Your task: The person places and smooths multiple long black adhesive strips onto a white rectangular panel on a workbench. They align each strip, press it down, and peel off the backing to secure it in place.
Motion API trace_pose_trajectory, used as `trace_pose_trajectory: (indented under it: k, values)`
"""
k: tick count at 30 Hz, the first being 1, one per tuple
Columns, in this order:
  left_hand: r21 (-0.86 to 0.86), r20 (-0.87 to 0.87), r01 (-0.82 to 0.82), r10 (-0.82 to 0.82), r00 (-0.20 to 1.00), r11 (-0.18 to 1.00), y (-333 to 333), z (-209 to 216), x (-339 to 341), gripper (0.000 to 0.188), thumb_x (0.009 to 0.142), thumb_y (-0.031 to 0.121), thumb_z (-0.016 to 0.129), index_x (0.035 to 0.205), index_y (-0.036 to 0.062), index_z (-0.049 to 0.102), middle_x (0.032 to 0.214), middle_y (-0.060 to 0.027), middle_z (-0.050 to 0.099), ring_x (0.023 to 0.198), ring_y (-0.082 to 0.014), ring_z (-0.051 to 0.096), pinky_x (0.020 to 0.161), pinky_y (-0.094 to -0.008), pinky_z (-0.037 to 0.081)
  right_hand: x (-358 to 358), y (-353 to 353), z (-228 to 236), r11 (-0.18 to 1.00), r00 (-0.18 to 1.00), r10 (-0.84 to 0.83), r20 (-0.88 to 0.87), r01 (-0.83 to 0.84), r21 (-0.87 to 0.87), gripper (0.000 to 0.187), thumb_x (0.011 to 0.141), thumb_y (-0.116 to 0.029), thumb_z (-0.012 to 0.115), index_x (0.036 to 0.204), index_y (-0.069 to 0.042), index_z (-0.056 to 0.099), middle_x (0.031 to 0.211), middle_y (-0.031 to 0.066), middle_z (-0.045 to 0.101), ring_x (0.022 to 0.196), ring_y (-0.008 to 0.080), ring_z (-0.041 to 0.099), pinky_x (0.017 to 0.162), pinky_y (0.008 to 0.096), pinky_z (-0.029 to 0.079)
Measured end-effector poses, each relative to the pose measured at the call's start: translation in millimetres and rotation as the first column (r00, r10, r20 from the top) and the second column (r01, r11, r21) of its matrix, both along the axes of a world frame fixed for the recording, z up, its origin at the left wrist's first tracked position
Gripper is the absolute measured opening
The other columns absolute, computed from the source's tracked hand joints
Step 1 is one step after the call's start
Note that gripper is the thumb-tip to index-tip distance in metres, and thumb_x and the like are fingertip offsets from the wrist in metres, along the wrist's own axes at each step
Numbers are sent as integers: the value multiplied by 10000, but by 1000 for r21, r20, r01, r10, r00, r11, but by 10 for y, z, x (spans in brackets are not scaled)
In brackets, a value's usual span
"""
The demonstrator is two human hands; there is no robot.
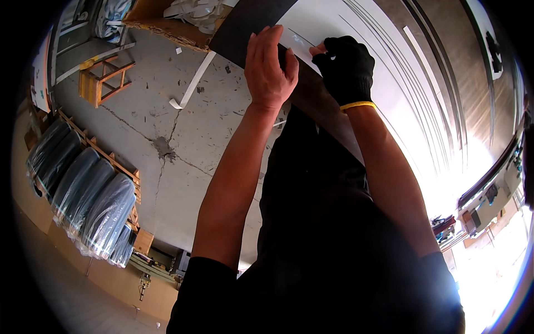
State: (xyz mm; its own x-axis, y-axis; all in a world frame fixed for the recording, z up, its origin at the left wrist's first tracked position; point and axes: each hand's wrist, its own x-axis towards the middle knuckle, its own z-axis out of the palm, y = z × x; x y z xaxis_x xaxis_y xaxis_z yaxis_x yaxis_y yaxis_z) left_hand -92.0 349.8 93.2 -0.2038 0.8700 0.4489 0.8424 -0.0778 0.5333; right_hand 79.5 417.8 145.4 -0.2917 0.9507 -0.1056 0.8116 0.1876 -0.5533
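My left hand (pixel 270 69) is bare, its fingers stretched out and thumb apart. It is over the dark edge (pixel 239 28) of a worktable, and I see nothing in it. My right hand (pixel 347 67) wears a black knit glove with a yellow cuff, with bare fingertips showing. Its fingers are curled, thumb and finger pinched close above a white sheet (pixel 317 22) on the table. Whatever is between them, if anything, is too small to make out. Several long thin dark strips (pixel 389 53) lie along the sheet, to the right of this hand.
Beyond the strips runs a brown surface (pixel 445 33). A cardboard box (pixel 167 30) of white scraps stands at the far left. On the cracked floor are a white strip (pixel 194 80) and a wooden stool (pixel 100 83). Plastic-wrapped dark rolls (pixel 94 189) line a wooden rack.
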Motion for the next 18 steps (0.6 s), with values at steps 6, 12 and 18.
trace_pose_trajectory:
  k: [6, 12, 18]
  values:
    - [10, -6, -8, 8, 1000, 1000, 1, 1, 3, 543, 974, 110, 753, 1484, 13, 590, 1353, -156, 721, 1306, -399, 701, 1188, -612, 522, 31, -26, -3, 1000, 999, 12, -53, -11, 18, 222, 865, -237, 894, 1051, -119, 870, 1042, 83, 826, 978, 322, 778, 889, 439, 611]
    - [10, -10, -10, 10, 1000, 1000, 4, 4, 11, 549, 970, 111, 757, 1483, 12, 589, 1351, -157, 721, 1294, -401, 707, 1183, -608, 529, 38, -31, -6, 1000, 997, 3, -77, -3, 8, 217, 866, -225, 894, 1055, -122, 867, 1047, 82, 825, 982, 318, 774, 891, 434, 611]
    - [11, 9, -9, 9, 1000, 1000, 4, -9, 14, 527, 966, 97, 747, 1472, 34, 615, 1356, -139, 724, 1301, -399, 703, 1189, -615, 517, 34, -18, -52, 1000, 999, 9, -43, -8, 27, 199, 872, -242, 883, 1044, -144, 872, 1031, 73, 817, 985, 324, 768, 886, 436, 608]
